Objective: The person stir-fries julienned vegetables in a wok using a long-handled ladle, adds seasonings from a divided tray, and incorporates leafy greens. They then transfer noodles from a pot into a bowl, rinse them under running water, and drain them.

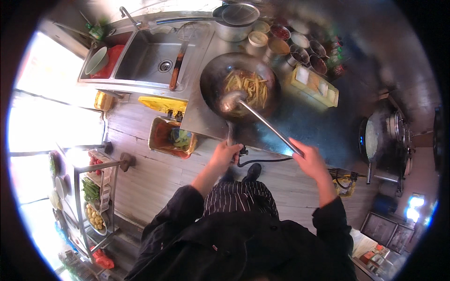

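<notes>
A dark wok rests on the metal counter, with pale yellow-green food strips cooking in it. My left hand is near the wok's handle at the counter's front edge, fingers wrapped at its lower end. In my right hand is the long metal handle of a ladle. The ladle's bowl lies inside the wok, against the near left part of the food.
Left of the wok is a steel sink with a wood-handled tool across it. Seasoning bowls and a yellow condiment box stand behind and right. An open waste bin is below. A vegetable rack stands left.
</notes>
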Motion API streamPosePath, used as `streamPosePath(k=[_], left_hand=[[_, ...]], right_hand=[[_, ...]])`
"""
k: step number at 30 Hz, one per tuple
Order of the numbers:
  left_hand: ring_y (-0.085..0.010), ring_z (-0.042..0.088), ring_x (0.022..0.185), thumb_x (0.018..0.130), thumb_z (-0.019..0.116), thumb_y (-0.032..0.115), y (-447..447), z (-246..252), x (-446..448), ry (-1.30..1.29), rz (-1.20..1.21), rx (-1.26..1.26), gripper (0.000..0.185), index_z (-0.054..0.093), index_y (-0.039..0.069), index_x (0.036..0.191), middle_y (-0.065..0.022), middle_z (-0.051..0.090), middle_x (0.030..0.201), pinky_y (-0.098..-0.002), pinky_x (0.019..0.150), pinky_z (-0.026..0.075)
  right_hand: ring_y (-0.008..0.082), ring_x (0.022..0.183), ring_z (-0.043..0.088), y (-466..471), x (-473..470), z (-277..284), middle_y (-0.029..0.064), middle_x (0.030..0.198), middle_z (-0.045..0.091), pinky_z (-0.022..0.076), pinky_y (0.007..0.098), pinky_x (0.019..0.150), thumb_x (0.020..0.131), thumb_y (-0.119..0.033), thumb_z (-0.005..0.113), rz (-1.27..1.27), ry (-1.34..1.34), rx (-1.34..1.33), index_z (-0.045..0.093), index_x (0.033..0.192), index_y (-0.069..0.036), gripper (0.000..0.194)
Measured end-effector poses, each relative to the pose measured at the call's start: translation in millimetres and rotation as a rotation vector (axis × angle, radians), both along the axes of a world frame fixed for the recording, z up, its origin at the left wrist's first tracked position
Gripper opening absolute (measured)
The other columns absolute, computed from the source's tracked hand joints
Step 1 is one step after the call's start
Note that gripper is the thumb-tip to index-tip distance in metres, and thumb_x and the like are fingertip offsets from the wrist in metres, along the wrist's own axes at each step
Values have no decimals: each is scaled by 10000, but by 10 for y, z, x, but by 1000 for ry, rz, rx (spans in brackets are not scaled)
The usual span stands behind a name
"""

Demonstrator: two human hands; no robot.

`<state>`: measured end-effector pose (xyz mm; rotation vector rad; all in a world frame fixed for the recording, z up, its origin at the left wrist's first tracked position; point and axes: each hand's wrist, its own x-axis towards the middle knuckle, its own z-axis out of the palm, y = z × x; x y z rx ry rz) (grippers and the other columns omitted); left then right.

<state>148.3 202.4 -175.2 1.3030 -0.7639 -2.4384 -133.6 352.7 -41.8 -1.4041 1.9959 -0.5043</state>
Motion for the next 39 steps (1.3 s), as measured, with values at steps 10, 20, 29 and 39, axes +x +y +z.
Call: streamPosePath(k=[10,20,29,39], left_hand=[[-146,576,548,950,687,127,298,7,-47,155,87,-96,163,567,44,878,-30,588,685,-314,462,427],[-145,566,534,980,670,173,744,5,550,43,-68,-249,176,568,42,919,-28,568,677,-300,474,454],[-140,545,547,966,683,188,-149,-78,99,-7,-121,-157,195,559,50,906,-38,547,703,-287,473,436],[-127,587,637,1007,688,330,-46,-444,353,-56,-108,-90,303,588,45,1032,-48,619,830,-280,559,492]], right_hand=[[122,656,565,540,29,48,24,811,635,476,296,631,948,-96,620,-213,-558,335,548,1504,-83,561],[275,781,688,113,467,-118,200,932,728,536,370,764,956,-114,654,-190,-21,-114,571,1462,-81,514],[218,747,699,-565,-249,1726,152,848,722,553,381,755,936,-26,606,194,104,445,604,1449,-132,523],[413,975,696,-924,-228,572,241,1054,717,536,460,885,938,-57,636,59,371,144,587,1454,-150,526]])
